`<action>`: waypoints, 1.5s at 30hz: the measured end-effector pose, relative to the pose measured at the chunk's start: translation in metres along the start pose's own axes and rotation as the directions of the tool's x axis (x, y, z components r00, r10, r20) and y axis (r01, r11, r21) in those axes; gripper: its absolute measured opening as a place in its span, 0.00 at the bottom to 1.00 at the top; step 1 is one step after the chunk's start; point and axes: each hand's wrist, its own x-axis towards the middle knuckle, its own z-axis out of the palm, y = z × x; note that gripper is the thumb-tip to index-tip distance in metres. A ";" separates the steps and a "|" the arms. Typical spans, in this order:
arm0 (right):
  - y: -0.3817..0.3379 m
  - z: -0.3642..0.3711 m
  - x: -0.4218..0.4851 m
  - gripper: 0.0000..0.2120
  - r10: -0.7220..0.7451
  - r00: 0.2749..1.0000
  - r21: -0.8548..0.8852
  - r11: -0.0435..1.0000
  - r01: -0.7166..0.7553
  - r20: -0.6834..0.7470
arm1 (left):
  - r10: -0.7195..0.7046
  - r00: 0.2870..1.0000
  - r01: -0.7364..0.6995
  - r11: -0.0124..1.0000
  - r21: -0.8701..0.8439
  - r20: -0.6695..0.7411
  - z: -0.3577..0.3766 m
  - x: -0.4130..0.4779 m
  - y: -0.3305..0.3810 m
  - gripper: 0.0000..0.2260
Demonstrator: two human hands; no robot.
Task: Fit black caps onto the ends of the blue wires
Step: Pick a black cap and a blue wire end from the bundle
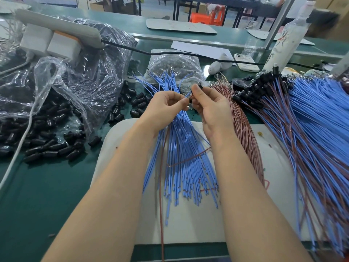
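Loose black plastic caps (47, 148): I see them spilled on the green table (37, 195), left.
Left hand (166, 106): pinches one wire end from the thin blue wire bundle (181, 157), centre.
Right hand (209, 110): thumb and forefinger pinch one small black cap (200, 86), just beside that wire end.

Two bare forearms (117, 176) and bare hands, left hand (164, 105), right hand (211, 110) — short, plain thumbnail (195, 88)
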 end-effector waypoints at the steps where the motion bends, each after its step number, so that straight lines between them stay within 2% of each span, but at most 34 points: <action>1: 0.000 0.000 0.000 0.05 -0.030 0.999 -0.062 0.998 0.029 -0.010 | 0.020 0.999 -0.019 1.000 0.024 -0.029 0.002 0.000 -0.001 0.03; 3: 0.001 0.000 0.000 0.03 -0.102 0.995 -0.198 0.975 0.097 -0.016 | 0.101 0.992 -0.085 0.980 0.180 -0.081 0.007 0.001 -0.001 0.04; 5: 0.003 0.002 0.000 0.04 -0.164 0.986 -0.342 0.927 0.152 -0.007 | 0.223 0.969 -0.171 0.917 0.360 -0.108 0.010 0.001 -0.001 0.10; 7: 0.004 0.003 -0.001 0.07 -0.200 0.980 -0.446 0.876 0.182 0.006 | 0.325 0.937 -0.244 0.869 0.430 -0.125 0.012 0.002 0.001 0.14; 12: 0.002 0.007 -0.006 0.11 -0.230 0.970 -0.516 0.824 0.235 0.075 | 0.333 0.923 -0.244 0.894 0.377 -0.192 0.013 0.000 0.001 0.09; 16: 0.002 0.009 -0.007 0.10 -0.241 0.963 -0.519 0.812 0.266 0.117 | 0.311 0.927 -0.247 0.927 0.281 -0.210 0.013 0.000 -0.003 0.09; 21: 0.001 0.006 -0.003 0.11 -0.231 0.972 -0.484 0.846 0.221 0.041 | 0.276 0.918 -0.236 0.957 0.166 -0.286 0.012 0.002 -0.006 0.08; 27: -0.001 0.010 -0.008 0.08 -0.289 0.950 -0.499 0.810 0.307 0.116 | 0.293 0.919 -0.270 0.955 0.120 -0.264 0.012 0.001 -0.007 0.09; 30: 0.001 0.012 -0.009 0.09 -0.307 0.943 -0.553 0.767 0.327 0.131 | 0.295 0.915 -0.274 0.955 0.112 -0.274 0.012 0.001 -0.006 0.10; 38: -0.001 0.012 -0.011 0.11 -0.288 0.949 -0.583 0.751 0.309 0.132 | 0.329 0.902 -0.291 0.941 0.170 -0.279 0.012 0.001 -0.007 0.05; 45: -0.005 0.011 -0.013 0.08 -0.319 0.945 -0.512 0.801 0.310 0.073 | 0.321 0.904 -0.269 0.940 0.209 -0.283 0.011 0.002 -0.009 0.04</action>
